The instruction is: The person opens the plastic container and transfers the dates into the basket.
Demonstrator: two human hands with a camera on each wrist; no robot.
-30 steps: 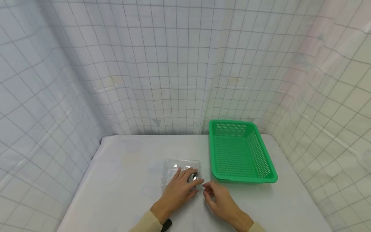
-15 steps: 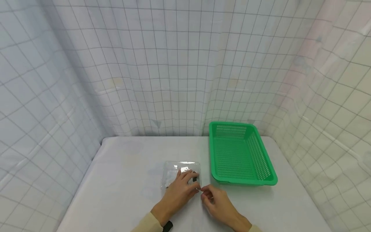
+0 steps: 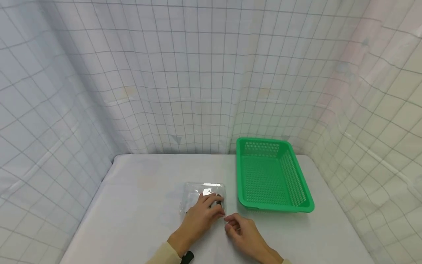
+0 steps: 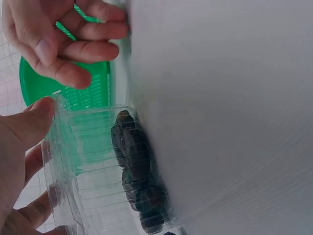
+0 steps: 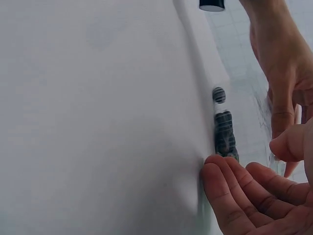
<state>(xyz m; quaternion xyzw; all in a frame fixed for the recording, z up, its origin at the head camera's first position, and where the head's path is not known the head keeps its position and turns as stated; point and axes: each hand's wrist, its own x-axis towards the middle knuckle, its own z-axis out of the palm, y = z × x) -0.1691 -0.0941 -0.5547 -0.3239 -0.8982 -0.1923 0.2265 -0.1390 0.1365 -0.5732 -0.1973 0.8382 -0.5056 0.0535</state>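
Observation:
A clear plastic clamshell box (image 3: 192,192) lies on the white table, lid down over its contents. Several dark, glossy, oblong pieces (image 4: 136,152), fruit-like, line its bottom in the left wrist view. My left hand (image 3: 199,215) rests over the box's right half, fingers spread on the lid, and the thumb (image 4: 41,110) touches the lid's edge near a corner. Just off the box's front right corner is my right hand (image 3: 244,234), fingers loosely bent and nothing in its grasp. In the right wrist view its fingertips (image 5: 215,171) overlap the box's near end.
A green perforated basket (image 3: 240,176) stands behind and to the right of my right hand, with no contents showing. White grid-patterned sheets (image 3: 204,73) hang around the table's back and sides. A black cylinder-like piece (image 3: 188,257) sits by my left wrist.
My left index finger has drawn in toward the box's front edge. The right hand has shifted slightly left, closer to the box's corner. The basket has stayed put.

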